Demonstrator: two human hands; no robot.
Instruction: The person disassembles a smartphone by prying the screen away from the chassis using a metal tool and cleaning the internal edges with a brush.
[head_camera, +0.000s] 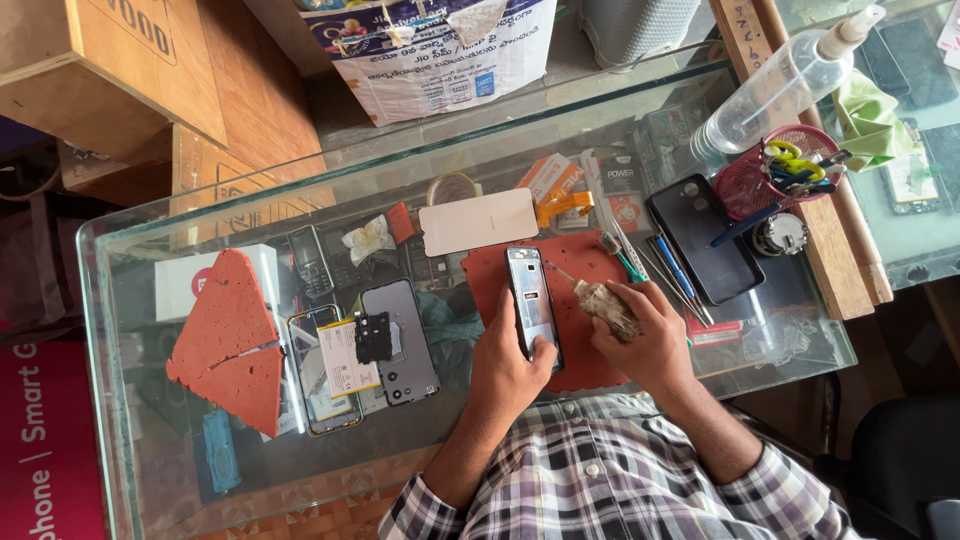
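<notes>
glossy glass counter (150, 300), matt red rubber mat (590, 262) (rough-edged), checked cloth sleeve (790, 490)

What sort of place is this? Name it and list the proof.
Probably a phone repair counter: a black phone frame held on a red work mat, an opened phone with its battery exposed, and a pink mesh tool cup on the glass counter.

A phone frame (532, 303) is gripped by the left hand (507, 365) on a red mat (585, 262). At its three o'clock, a small glue bottle (608, 306) is clasped by the right hand (650, 340).
</notes>
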